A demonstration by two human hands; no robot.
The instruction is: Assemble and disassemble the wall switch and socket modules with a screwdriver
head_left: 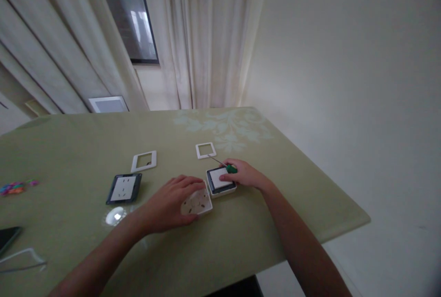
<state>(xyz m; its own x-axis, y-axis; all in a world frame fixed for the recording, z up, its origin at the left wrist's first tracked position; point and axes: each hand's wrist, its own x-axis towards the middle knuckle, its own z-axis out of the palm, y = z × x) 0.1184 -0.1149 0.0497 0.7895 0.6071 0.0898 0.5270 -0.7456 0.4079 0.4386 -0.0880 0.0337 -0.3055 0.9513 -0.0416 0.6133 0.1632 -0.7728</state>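
Note:
My left hand grips an open white back box, thumb at its near edge and fingers over its far edge. Screw holes show in the box's floor. Beside it sits a second white box with a dark-framed switch panel on top. My right hand rests on that panel and holds a screwdriver with a green handle, its thin shaft pointing left. The screwdriver's tip lies near a white square cover frame. To the left, a socket panel lies face up.
Another white cover frame lies behind the socket panel. A shiny round thing is near my left forearm. Small colourful pieces, a dark flat device and a white cable-like strip are at far left. A wall flanks the table.

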